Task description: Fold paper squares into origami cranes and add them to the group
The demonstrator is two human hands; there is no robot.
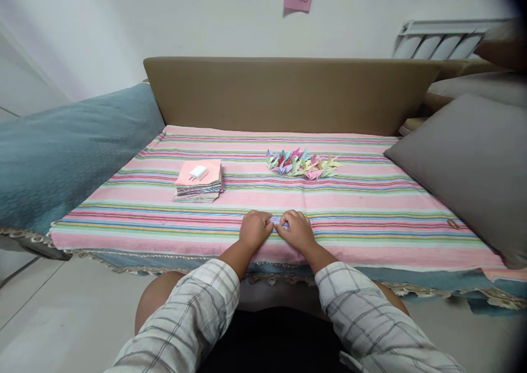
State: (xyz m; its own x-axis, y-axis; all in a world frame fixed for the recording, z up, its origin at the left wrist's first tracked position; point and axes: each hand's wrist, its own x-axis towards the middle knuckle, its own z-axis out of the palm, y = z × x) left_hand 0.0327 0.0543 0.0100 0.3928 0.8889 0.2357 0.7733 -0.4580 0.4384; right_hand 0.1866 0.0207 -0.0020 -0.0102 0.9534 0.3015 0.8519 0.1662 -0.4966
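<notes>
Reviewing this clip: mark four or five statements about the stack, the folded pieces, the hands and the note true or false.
1. A white plug adapter lies on the paper stack. True.
2. The folded paper pieces are left of the stack. False: they are right of it.
3. The left hand and right hand both pinch purplish paper. True.
4. The pink note is blank. False: it bears handwriting.

1 striped cloth [349,200] is covering the sofa [288,96] seat. On it, 1 paper stack [199,190] is lying left of the cranes [302,165], and 1 grey cushion [465,167] is resting right, near 1 small brown item [453,224].
</notes>
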